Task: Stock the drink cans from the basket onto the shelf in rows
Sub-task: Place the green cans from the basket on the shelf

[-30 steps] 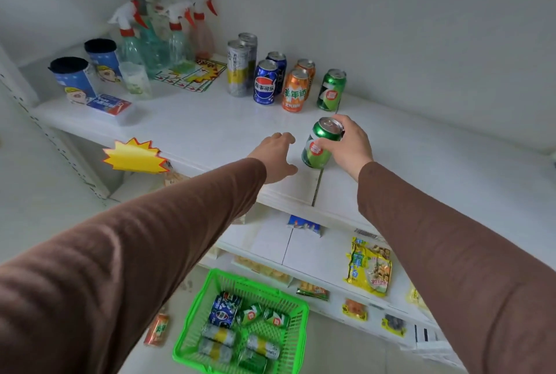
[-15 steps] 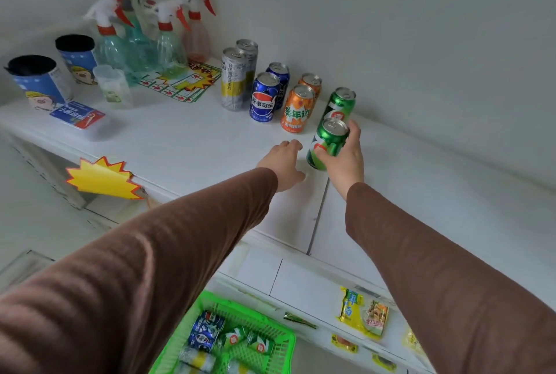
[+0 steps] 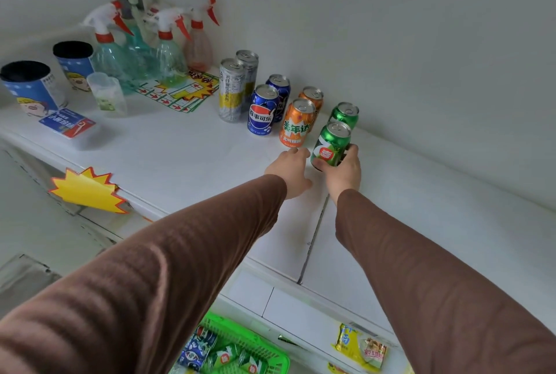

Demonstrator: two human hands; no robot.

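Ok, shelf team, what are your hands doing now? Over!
Right hand grips green can, setting it before the back green can. Left hand open, on shelf. Orange can close alongside. More cans in basket.

Spray bottles (image 3: 144,51), two blue tubs (image 3: 30,88), a yellow starburst tag (image 3: 85,190); below, perhaps a snack packet (image 3: 361,346).

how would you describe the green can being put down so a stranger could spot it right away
On the white shelf, find the cans standing in pairs by the back wall. The green can is at the right end, in front of another green can. It alone is gripped by the right hand.
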